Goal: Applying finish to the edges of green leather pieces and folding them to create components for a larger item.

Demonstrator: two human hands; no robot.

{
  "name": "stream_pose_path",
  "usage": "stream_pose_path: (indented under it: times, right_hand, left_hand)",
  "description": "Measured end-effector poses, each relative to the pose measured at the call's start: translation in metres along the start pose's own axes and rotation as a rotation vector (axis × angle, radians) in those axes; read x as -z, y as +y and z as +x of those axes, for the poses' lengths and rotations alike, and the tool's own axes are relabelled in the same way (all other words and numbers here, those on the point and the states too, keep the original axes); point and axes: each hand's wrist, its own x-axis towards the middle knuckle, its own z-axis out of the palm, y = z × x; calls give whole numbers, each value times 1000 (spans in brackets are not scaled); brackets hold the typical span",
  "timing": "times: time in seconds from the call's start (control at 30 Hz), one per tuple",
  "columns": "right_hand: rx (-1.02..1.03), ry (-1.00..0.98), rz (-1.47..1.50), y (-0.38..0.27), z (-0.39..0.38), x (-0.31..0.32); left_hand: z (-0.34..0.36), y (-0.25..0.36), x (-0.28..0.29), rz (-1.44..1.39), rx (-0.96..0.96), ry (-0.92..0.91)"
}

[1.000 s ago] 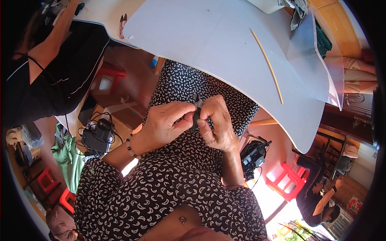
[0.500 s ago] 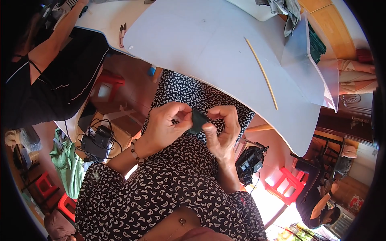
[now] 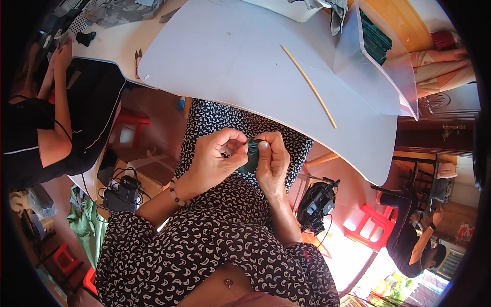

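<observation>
Between my hands, above my lap, is a small piece of dark green fabric (image 3: 250,159). My left hand (image 3: 217,153) pinches its upper left edge between thumb and fingertips. On the other side my right hand (image 3: 272,158) grips the top edge, thumb pressed against the curled fingers. The cloth hangs down between the two hands, and part of it is covered by my fingers. A thin wooden stick (image 3: 308,86) lies on the grey-white table (image 3: 225,56) beyond my hands.
Thread snips (image 3: 138,62) rest at the table's left. A clear bin (image 3: 378,77) with green cloth stands at the right. At left sits a co-worker (image 3: 46,123) in black. Black devices with cables (image 3: 123,192) lie on a box; a red stool (image 3: 371,227) stands at right.
My right hand has closed onto the fabric's top edge; its thumb and fingers were apart before. The view has shifted slightly. The co-worker at left has drawn the arm back.
</observation>
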Motion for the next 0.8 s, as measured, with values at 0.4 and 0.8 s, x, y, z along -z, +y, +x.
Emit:
stream_pose_path:
  times: [0.4,0.8]
  right_hand:
    - [-72,156,24,-11,2,-7]
    - [-62,187,-33,-13,-32,-25]
  left_hand:
    - [-3,-2,-10,-80,64,30]
    - [-18,-20,15,65,-50,-10]
